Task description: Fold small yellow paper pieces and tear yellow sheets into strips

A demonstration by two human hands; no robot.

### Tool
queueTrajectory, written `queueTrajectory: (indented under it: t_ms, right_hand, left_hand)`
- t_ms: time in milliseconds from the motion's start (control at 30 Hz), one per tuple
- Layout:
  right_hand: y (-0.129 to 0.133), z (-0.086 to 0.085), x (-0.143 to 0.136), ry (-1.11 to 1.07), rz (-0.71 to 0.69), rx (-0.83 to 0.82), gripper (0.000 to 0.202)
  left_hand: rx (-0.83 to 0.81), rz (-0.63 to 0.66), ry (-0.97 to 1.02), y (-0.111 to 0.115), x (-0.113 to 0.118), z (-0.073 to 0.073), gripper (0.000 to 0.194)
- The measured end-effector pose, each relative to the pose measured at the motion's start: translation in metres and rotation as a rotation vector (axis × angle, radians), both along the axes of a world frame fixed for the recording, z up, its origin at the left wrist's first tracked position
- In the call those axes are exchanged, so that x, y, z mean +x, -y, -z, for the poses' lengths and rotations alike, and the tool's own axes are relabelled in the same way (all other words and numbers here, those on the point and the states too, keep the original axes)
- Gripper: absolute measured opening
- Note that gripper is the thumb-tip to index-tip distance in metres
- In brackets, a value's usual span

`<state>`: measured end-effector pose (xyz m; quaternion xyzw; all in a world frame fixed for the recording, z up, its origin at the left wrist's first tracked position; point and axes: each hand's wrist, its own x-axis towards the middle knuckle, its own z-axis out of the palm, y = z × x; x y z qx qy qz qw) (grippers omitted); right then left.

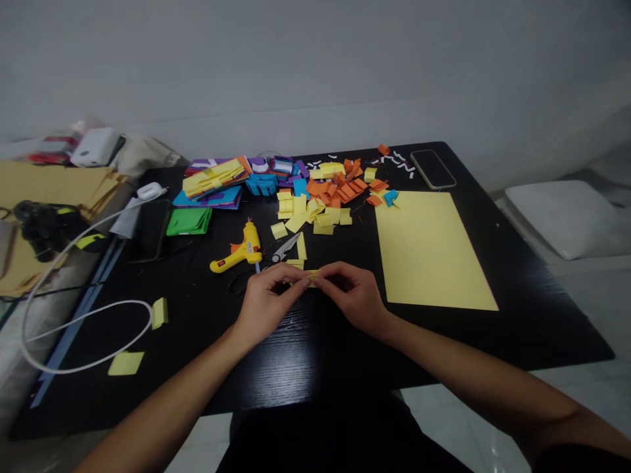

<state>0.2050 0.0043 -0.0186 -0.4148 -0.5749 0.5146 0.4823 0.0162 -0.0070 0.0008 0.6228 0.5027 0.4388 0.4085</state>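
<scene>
Between the fingertips of both hands is a small piece of yellow paper [312,278], partly covered by the fingers. My left hand [270,295] pinches its left end, and my right hand [355,295] pinches the right end. Scissors [286,249] lie just beyond my left hand, their handles partly hidden by it. A yellow glue gun [241,251] rests on its side to the left of them. Beyond the hands spreads a pile of folded yellow paper pieces [315,213], with orange paper pieces [340,189] behind it.
On the black table [340,368], a large yellow sheet [434,249] lies right and a phone [432,169] behind it. Stacked colored papers [217,180], green paper [189,221] and a dark phone [148,230] are at left. A white cable [93,231] loops over the left edge.
</scene>
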Motion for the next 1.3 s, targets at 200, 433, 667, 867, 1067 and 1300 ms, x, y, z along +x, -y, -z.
queueTrajectory:
  t_ms: [200,433,667,867,1067,1300]
  right_hand:
    - [0.0001,-0.0002,0.0004,-0.013,-0.016,-0.025,0.015]
    - [0.0009,-0.0010,0.0002,-0.033,-0.021,-0.058,0.015]
    - [-0.0002,-0.0019,0.0003,-0.057,-0.007,-0.092,0.022]
    - [-0.0013,-0.0022,0.0012,-0.046,-0.005,-0.105,0.028]
    - [-0.0026,-0.0025,0.0024,-0.062,-0.038,-0.115,0.024]
    - [-0.0052,-0.0012,0.0032,-0.072,-0.040,-0.150,0.020]
  left_hand:
    - [-0.033,-0.006,0.028,0.0010,-0.0006,0.0033,0.011]
    - [-0.044,-0.018,0.035,0.0010,0.0019,0.0037,0.009]
    - [-0.058,-0.062,0.107,0.0001,0.0044,0.0032,0.010]
    - [-0.100,-0.058,0.183,0.0003,0.0063,0.0028,0.016]
    - [-0.158,-0.013,0.281,-0.0018,0.0071,0.0011,0.023]
    - [-0.208,0.071,0.195,-0.0037,0.0041,0.0038,0.018]
